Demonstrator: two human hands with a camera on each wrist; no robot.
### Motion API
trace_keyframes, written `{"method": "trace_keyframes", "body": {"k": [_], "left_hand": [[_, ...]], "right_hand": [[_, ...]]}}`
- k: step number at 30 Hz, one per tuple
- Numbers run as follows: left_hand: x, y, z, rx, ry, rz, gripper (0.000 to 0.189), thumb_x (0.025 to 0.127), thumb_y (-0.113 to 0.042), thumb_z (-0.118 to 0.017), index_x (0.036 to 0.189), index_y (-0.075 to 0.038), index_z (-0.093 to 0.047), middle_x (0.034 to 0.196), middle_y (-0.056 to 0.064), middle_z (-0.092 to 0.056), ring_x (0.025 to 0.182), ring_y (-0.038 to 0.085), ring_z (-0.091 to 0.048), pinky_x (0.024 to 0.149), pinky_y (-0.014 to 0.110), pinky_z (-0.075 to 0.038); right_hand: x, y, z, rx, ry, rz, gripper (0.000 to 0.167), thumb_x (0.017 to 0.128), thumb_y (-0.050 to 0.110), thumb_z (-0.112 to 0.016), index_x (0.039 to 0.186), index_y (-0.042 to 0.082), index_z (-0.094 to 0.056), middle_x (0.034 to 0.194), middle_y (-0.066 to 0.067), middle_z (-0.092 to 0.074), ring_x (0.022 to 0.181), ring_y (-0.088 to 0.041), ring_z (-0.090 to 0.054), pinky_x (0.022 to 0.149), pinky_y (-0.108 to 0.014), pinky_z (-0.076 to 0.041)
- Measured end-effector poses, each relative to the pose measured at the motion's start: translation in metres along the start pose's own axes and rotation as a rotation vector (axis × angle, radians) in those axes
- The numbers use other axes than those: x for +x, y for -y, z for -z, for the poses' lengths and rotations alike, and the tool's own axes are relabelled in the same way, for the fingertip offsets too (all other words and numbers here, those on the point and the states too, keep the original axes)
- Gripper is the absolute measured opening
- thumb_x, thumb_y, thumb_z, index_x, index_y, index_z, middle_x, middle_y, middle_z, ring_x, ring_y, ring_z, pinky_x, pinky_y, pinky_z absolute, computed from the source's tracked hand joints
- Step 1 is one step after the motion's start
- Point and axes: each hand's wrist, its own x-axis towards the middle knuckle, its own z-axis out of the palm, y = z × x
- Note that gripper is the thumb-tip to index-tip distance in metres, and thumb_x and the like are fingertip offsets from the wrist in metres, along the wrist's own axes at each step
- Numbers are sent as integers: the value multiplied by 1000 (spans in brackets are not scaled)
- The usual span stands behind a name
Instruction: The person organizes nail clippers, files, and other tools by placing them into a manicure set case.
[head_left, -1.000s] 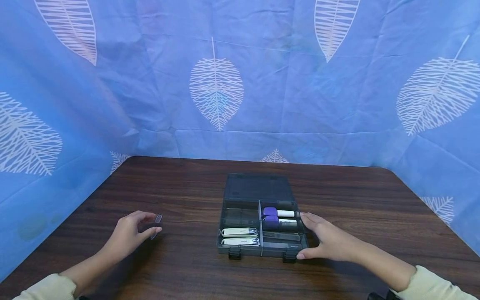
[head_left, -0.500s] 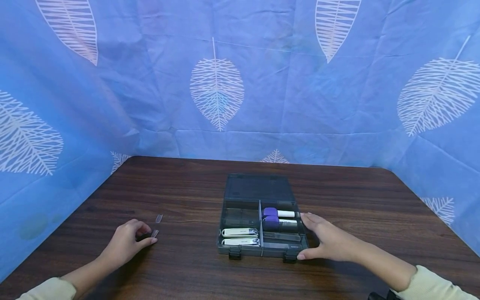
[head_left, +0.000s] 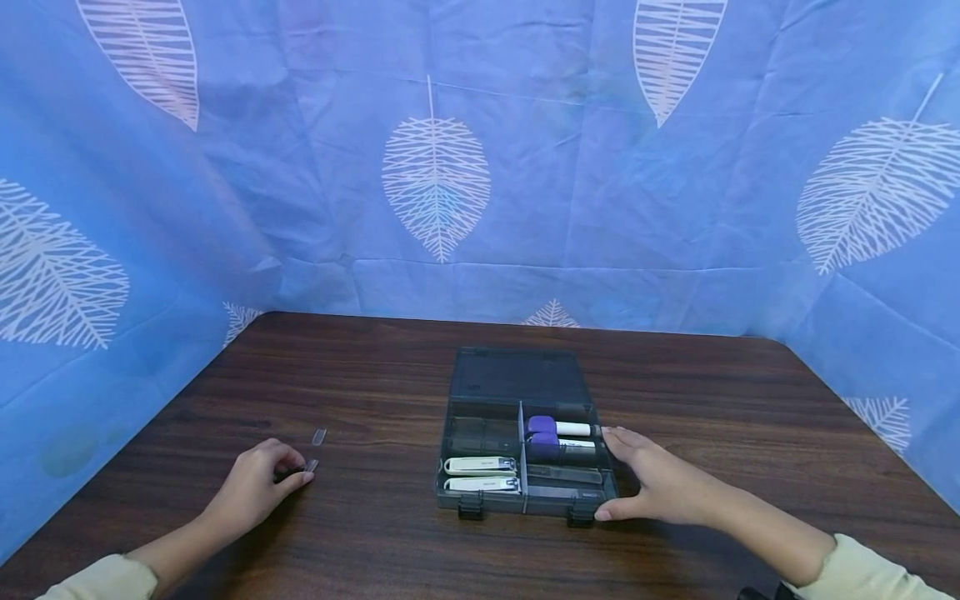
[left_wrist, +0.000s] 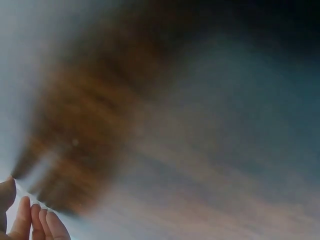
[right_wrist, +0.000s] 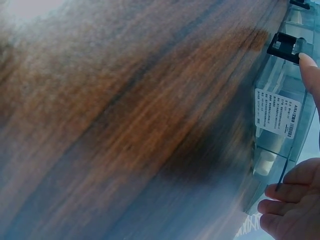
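The small clear plastic divider strip point(head_left: 309, 466) lies flat on the dark wood-grain table point(head_left: 375, 533), toward the left edge, and we see our left hand point(head_left: 251, 487) curled over it, thumb and fingertips pinching its near end. Its long axis seems to run away from us and a little to the right, though it is too small to be sure. A second clear plastic tab point(head_left: 318, 436) lies just beyond it, apart from the fingers.

The left hand is the nearer one by far; the strip sits at its fingertips, well apart from the right hand point(head_left: 660, 487).

To the right, near the middle of the table, stands the open smoky-grey transparent compartment box point(head_left: 525, 500), its lid laid back. Our right hand cups its right front corner, thumb on the front wall and fingers bent round the side wall.

Inside the box lie two white nail clippers point(head_left: 480, 475) at front left and purple-capped white tubes point(head_left: 558, 432) at back right.
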Motion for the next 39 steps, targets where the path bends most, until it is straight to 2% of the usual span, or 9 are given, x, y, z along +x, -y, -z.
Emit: {"method": "trace_keyframes", "body": {"k": [15, 25, 31, 39], "left_hand": [[2, -2, -1, 46, -28, -64, 8, 74, 0, -73, 74, -4, -66, 76, 2, -58, 68, 11, -56, 58, 26, -48], [1, -3, -1, 53, -26, -105, 7, 75, -5, -73, 75, -6, -66, 77, -1, -56, 65, 6, -49, 55, 22, -44], [0, -5, -3, 67, -42, -105, 9, 75, -5, -73, 75, -7, -65, 76, -1, -56, 66, 5, -49, 56, 22, -44], [1, -2, -6, 69, -73, -145, 10, 74, -3, -73, 73, -7, -64, 74, -2, -55, 63, 5, -48, 54, 21, -43]], "right_hand": [[0, -1, -1, -12, -8, 3, 108, 71, 63, -66, 137, -14, -31, 143, -36, -28, 130, -52, -29, 98, -61, -33], [0, -1, 0, -12, -6, 4, 108, 71, 63, -66, 137, -14, -31, 142, -36, -28, 130, -52, -29, 97, -62, -34], [0, -1, -1, -15, -10, 7, 108, 71, 63, -66, 137, -15, -32, 142, -36, -29, 130, -52, -29, 97, -62, -34], [0, -1, -1, -16, -7, 4, 107, 71, 63, -66, 137, -14, -32, 142, -36, -29, 130, -52, -30, 97, -62, -34]]}}
